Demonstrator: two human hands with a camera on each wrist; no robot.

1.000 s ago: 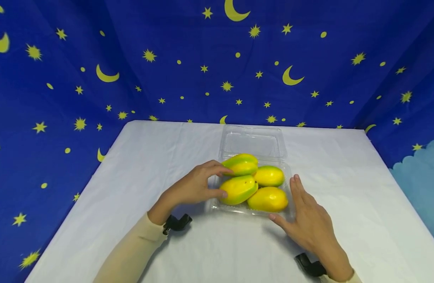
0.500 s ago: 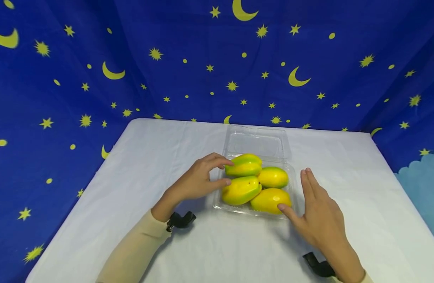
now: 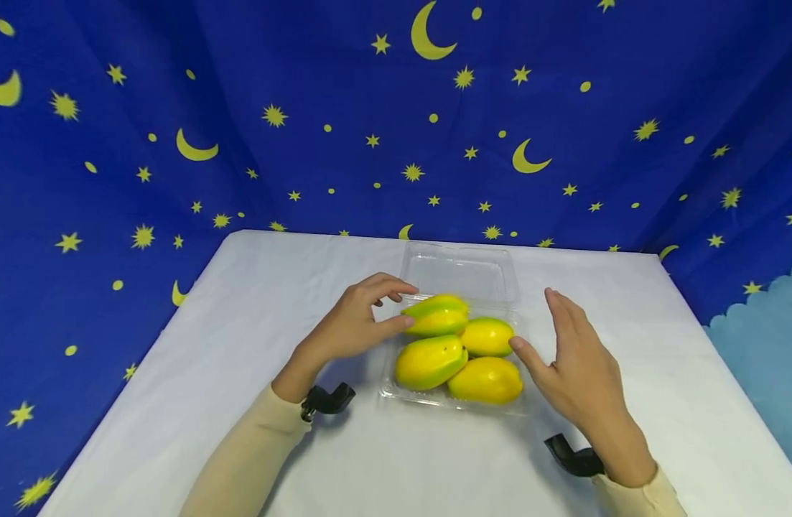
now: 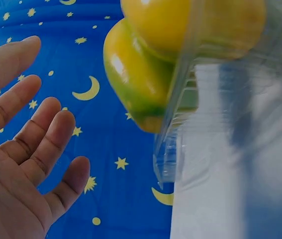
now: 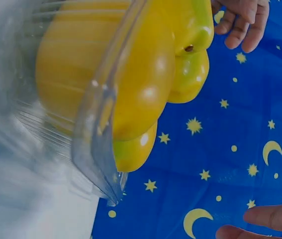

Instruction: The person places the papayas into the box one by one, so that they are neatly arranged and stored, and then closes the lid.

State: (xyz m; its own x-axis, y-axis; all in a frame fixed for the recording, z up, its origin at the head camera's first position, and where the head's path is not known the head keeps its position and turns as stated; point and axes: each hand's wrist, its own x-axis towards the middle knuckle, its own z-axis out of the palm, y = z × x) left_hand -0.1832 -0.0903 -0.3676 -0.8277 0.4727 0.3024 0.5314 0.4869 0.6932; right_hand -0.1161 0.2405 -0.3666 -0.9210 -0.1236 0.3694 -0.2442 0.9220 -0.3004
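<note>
Several glossy yellow-green fruits, mango-like in shape, fill a clear plastic clamshell box (image 3: 428,402) in the head view. A greener fruit (image 3: 436,317) lies at the back left and a yellow one (image 3: 486,380) at the front right. My left hand (image 3: 353,319) hovers by the box's left side, thumb overlapping the back-left fruit in this view. In the left wrist view, its fingers (image 4: 48,144) are spread and apart from the fruit (image 4: 136,74). My right hand (image 3: 579,362) is raised off the box's right side, thumb and fingers extended, holding nothing.
The box's clear lid (image 3: 460,273) lies folded back behind it. A white cloth (image 3: 305,459) covers the table. A blue curtain (image 3: 344,86) with moons and stars hangs behind. Black wrist mounts (image 3: 327,399) sit on both arms.
My left hand has drawn up and away from the front-left fruit toward the back. My right hand has lifted and moved outward from the box. The fruits keep their arrangement.
</note>
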